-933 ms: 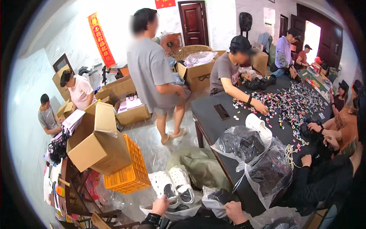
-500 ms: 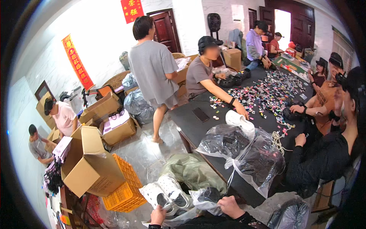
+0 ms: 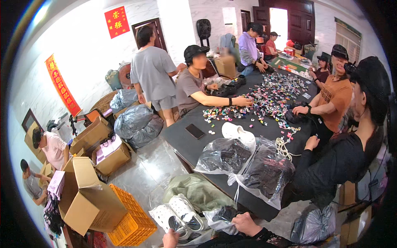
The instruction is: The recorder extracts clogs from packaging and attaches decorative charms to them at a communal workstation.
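Close to the lower edge, my left hand is closed by the near end of a pair of white clogs, with clear plastic film around it. My right hand pinches the side of a clear plastic bag that has a dark item in it. The clogs lie side by side, left of that dark item. Exactly what the left fingers grip is partly hidden, but plastic shows beside them. Behind the clogs rests a large olive-green sack.
A black table bears bagged dark goods, a white clog, a phone and many small colourful charms. Several people work around it. To the left are an orange crate and an open carton.
The view has shifted, moving the scene leftward. The seated person's hand has left the white clog for the charms. The standing person in grey has shifted beside the table. My grip looks unchanged.
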### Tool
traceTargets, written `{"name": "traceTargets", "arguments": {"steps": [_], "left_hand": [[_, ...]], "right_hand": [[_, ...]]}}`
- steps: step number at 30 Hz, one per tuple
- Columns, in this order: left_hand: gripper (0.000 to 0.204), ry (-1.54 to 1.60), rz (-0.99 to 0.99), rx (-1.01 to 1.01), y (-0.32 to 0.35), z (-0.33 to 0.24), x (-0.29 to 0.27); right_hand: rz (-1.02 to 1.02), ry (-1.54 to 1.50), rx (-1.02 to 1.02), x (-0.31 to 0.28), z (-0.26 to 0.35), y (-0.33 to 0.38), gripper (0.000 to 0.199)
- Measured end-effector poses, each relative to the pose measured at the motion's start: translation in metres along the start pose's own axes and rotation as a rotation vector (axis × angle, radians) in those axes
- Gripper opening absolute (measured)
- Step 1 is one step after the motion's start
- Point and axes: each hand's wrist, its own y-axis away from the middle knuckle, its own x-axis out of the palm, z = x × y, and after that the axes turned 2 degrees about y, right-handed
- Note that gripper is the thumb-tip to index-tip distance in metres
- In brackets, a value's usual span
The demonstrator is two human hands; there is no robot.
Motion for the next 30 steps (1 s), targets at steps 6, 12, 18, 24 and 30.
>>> {"name": "traceTargets", "arguments": {"steps": [6,12,18,24,30], "left_hand": [[0.03,-0.042,0.047,0.065,-0.02,0.013,0.01],[0.027,-0.056,0.182,0.162,-0.017,-0.054,-0.01],[0.029,-0.227,0.387,0.26,-0.041,-0.035,-0.008],[0.031,-0.139,0.378,0.378,-0.074,0.004,0.018],[0.027,-0.204,0.36,0.376,-0.082,-0.021,0.032]], "right_hand": [[0.013,0.017,0.034,0.004,0.0,0.007,0.01],[0.015,0.001,0.136,-0.006,0.001,0.027,0.011],[-0.033,0.109,0.23,-0.004,0.005,0.062,0.008],[-0.051,0.188,0.439,-0.016,0.016,0.116,0.008],[-0.184,0.228,0.658,-0.046,0.011,0.193,0.01]]}}
